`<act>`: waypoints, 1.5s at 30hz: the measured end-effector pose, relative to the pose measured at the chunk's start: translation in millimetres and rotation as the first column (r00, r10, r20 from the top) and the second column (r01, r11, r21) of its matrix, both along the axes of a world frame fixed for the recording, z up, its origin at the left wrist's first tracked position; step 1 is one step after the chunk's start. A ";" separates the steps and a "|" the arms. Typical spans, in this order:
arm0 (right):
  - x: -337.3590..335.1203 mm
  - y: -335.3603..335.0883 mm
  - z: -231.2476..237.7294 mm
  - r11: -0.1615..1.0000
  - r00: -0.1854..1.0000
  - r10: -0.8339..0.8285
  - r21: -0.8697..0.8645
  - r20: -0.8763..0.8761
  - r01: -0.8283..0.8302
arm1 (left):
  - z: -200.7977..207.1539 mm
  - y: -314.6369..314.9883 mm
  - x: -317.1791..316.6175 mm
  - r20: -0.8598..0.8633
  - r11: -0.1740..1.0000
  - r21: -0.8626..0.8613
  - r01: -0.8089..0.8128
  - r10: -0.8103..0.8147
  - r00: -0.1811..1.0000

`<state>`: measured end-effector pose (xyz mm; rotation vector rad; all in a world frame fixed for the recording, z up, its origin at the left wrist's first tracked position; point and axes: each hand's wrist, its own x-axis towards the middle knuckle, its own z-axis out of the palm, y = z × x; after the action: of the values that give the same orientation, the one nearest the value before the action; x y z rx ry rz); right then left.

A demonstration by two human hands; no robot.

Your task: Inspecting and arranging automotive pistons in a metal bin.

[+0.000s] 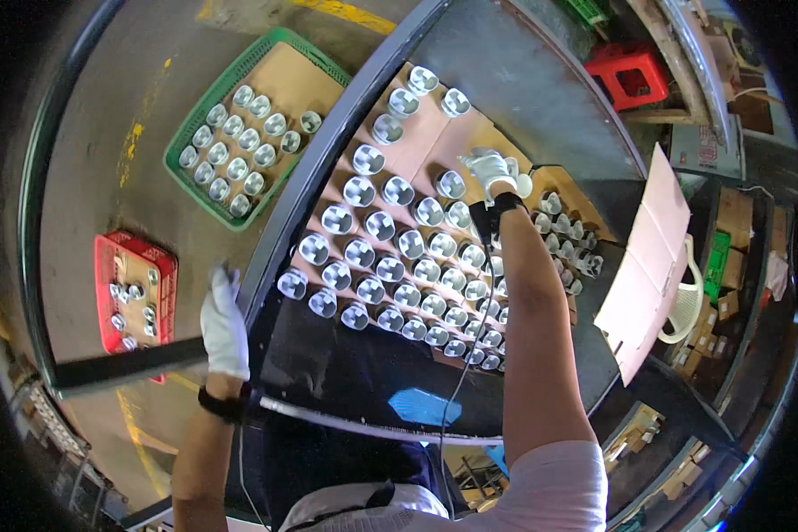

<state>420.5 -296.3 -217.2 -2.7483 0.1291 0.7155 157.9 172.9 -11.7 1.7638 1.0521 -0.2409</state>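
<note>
Many shiny round metal cups (397,191) stand in slanting rows on brown cardboard (452,133) over a dark table. My right hand (488,168), in a white glove, reaches over the far part of the cardboard. Its fingers point up and left, looking loosely apart, with no cup visible in them. Right beside it sits a pale metal cup (524,185), tilted. My left hand (225,324), also gloved, lies along the table's left edge with fingers stretched out and nothing held. The glove hides whether it presses on the rim.
Left of the table, a green crate (174,160) and a smaller red crate (103,293) hold similar cups on cardboard. A bent cardboard sheet (647,266) stands at the right, before a white plastic chair (685,306). A blue piece (424,407) lies near the front edge. A thin cable crosses the cups.
</note>
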 end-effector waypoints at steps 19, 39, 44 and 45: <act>137.5 30.4 -158.5 0.666 0.787 -0.578 0.682 0.216 0.303 | -2.2 8.8 -31.7 -0.194 0.570 0.575 0.587 -0.602 0.775; -132.8 108.0 51.9 0.807 0.931 0.261 0.471 0.256 -0.355 | -9.0 -3.2 -8.8 -0.328 0.669 0.523 0.528 -0.414 0.849; -172.7 117.0 82.9 0.668 0.980 -0.035 0.734 0.197 -0.124 | 3.6 -7.1 2.0 -0.059 0.947 0.282 0.155 -0.144 0.988; -177.7 120.5 98.0 0.675 0.989 -0.064 0.736 0.135 -0.056 | -0.7 -5.7 -2.4 0.153 0.975 0.211 0.066 -0.100 0.983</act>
<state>242.8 -175.8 -119.2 -1.9868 -0.1638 0.4147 155.5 167.2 -12.4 1.9794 0.9117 -0.0388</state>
